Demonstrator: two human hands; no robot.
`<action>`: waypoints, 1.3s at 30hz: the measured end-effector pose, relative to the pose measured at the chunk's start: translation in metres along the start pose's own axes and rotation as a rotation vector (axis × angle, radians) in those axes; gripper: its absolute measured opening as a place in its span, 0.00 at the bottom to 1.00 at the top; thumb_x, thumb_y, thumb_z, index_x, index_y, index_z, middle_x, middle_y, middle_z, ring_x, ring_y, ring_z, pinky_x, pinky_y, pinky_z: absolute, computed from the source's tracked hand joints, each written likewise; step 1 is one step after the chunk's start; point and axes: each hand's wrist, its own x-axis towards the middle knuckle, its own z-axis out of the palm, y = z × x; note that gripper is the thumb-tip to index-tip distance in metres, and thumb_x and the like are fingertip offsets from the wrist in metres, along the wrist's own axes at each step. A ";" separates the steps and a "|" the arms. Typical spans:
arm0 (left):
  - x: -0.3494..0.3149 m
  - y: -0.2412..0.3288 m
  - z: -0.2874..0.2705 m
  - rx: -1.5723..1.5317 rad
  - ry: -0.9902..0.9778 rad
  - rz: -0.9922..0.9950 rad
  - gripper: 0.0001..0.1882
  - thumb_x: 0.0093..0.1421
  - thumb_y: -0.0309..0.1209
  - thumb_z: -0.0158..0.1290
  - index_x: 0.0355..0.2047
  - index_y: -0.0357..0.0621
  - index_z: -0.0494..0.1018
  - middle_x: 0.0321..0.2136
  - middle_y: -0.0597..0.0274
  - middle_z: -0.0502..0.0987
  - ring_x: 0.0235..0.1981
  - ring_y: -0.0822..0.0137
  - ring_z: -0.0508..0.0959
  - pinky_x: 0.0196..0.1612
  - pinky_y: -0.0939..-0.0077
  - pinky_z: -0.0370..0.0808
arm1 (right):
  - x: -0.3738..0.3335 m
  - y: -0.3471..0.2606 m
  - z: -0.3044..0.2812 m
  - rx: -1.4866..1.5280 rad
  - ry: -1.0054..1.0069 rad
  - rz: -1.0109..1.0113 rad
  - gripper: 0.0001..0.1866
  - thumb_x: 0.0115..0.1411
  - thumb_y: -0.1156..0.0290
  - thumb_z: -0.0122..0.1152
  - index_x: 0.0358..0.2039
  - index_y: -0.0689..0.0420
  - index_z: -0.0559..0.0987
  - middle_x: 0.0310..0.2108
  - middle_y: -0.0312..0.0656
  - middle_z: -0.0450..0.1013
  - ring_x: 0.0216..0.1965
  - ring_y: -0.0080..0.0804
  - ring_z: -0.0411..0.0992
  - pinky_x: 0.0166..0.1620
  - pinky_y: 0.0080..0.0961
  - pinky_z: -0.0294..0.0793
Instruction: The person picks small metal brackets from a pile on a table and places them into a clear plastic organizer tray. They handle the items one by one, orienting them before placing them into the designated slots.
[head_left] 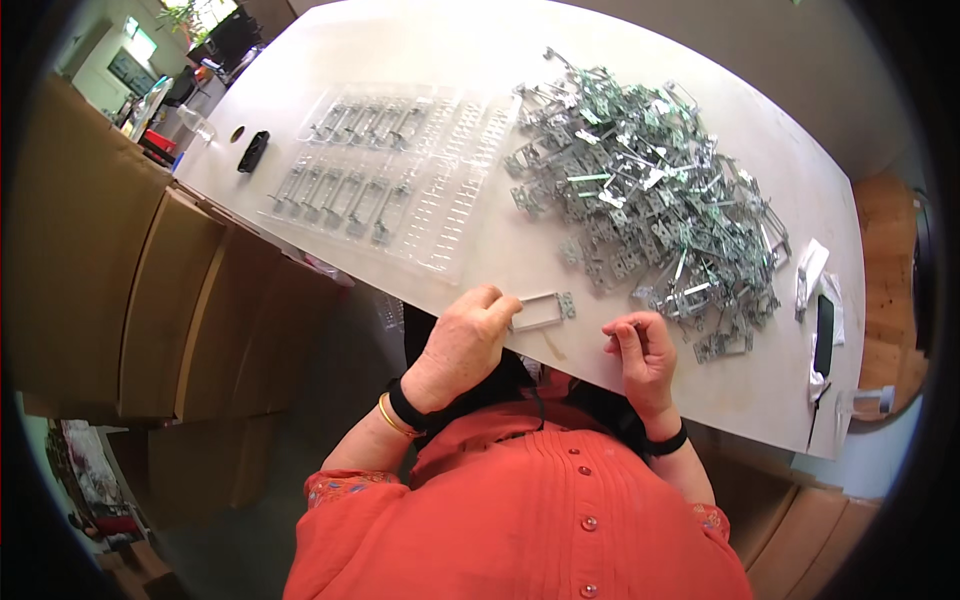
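Observation:
Close to the table's front edge, my left hand point(468, 335) pinches one end of a metal bracket point(541, 311), a thin rectangular frame with a perforated plate at its right end. A short way to the right, my right hand point(643, 358) has its fingers curled in and the thumb against them; anything inside is hidden. Beyond it spreads a large heap of similar grey metal brackets point(640, 180). To the left lies a clear plastic tray point(425, 205), with several metal brackets in rows in its left part.
A black oblong piece point(253, 152) lies left of the tray. At the right edge are a dark flat object point(823, 335) and crumpled white material point(812, 265). Cardboard boxes point(150, 290) stand off the left side of the white table point(480, 45).

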 end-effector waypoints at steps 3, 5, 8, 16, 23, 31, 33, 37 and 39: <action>0.002 -0.004 0.001 0.017 -0.020 0.038 0.08 0.64 0.19 0.58 0.43 0.39 0.78 0.38 0.47 0.80 0.39 0.42 0.82 0.44 0.53 0.80 | 0.000 0.003 -0.002 0.006 -0.006 0.001 0.06 0.78 0.70 0.60 0.46 0.58 0.76 0.38 0.37 0.82 0.33 0.18 0.77 0.39 0.18 0.78; 0.004 -0.007 0.001 0.032 -0.077 0.028 0.07 0.64 0.19 0.57 0.42 0.39 0.78 0.37 0.47 0.80 0.39 0.42 0.82 0.44 0.53 0.80 | -0.001 0.005 -0.003 0.010 0.000 0.007 0.06 0.78 0.69 0.61 0.46 0.58 0.76 0.39 0.38 0.82 0.33 0.19 0.77 0.39 0.18 0.78; 0.006 -0.008 0.001 0.038 -0.111 0.018 0.06 0.64 0.20 0.56 0.41 0.38 0.78 0.36 0.47 0.79 0.38 0.41 0.82 0.43 0.52 0.80 | 0.000 0.003 -0.002 -0.023 -0.009 -0.012 0.08 0.79 0.65 0.59 0.45 0.57 0.75 0.39 0.38 0.82 0.32 0.17 0.76 0.38 0.16 0.77; 0.008 -0.013 -0.002 0.074 -0.202 0.008 0.06 0.64 0.20 0.57 0.41 0.38 0.78 0.36 0.47 0.80 0.39 0.40 0.82 0.43 0.52 0.80 | 0.000 0.004 -0.002 -0.015 -0.004 -0.012 0.07 0.77 0.69 0.61 0.45 0.58 0.76 0.38 0.37 0.82 0.32 0.18 0.78 0.38 0.18 0.78; 0.017 0.006 -0.041 -0.057 -0.156 -0.033 0.04 0.64 0.21 0.58 0.40 0.37 0.79 0.35 0.46 0.82 0.39 0.42 0.84 0.42 0.54 0.80 | 0.001 0.005 -0.002 0.001 -0.006 -0.003 0.07 0.77 0.69 0.61 0.45 0.58 0.76 0.38 0.37 0.82 0.32 0.18 0.78 0.38 0.18 0.78; 0.076 -0.015 -0.099 0.063 0.245 -0.054 0.05 0.62 0.23 0.62 0.37 0.34 0.83 0.32 0.42 0.84 0.34 0.50 0.87 0.39 0.62 0.81 | 0.000 0.006 -0.003 0.026 -0.008 0.015 0.08 0.78 0.67 0.61 0.46 0.58 0.75 0.38 0.37 0.83 0.32 0.18 0.78 0.38 0.18 0.78; 0.096 -0.028 -0.110 0.084 0.284 -0.157 0.05 0.61 0.23 0.63 0.37 0.34 0.84 0.31 0.42 0.85 0.34 0.51 0.87 0.39 0.63 0.81 | 0.001 0.005 -0.002 0.029 -0.011 0.013 0.08 0.77 0.67 0.61 0.45 0.58 0.75 0.37 0.37 0.83 0.32 0.18 0.78 0.38 0.18 0.78; 0.136 -0.065 -0.125 0.152 0.317 -0.266 0.06 0.59 0.23 0.62 0.35 0.33 0.85 0.29 0.42 0.86 0.34 0.53 0.88 0.39 0.63 0.82 | 0.000 0.006 -0.004 0.012 -0.006 0.016 0.08 0.77 0.67 0.61 0.45 0.58 0.76 0.37 0.37 0.83 0.32 0.18 0.78 0.38 0.17 0.78; 0.151 -0.083 -0.130 0.211 0.318 -0.296 0.05 0.57 0.22 0.61 0.32 0.35 0.86 0.32 0.40 0.86 0.37 0.47 0.88 0.45 0.58 0.83 | 0.000 0.006 -0.003 0.024 -0.006 0.025 0.08 0.77 0.68 0.61 0.45 0.58 0.76 0.37 0.37 0.83 0.32 0.18 0.78 0.38 0.17 0.78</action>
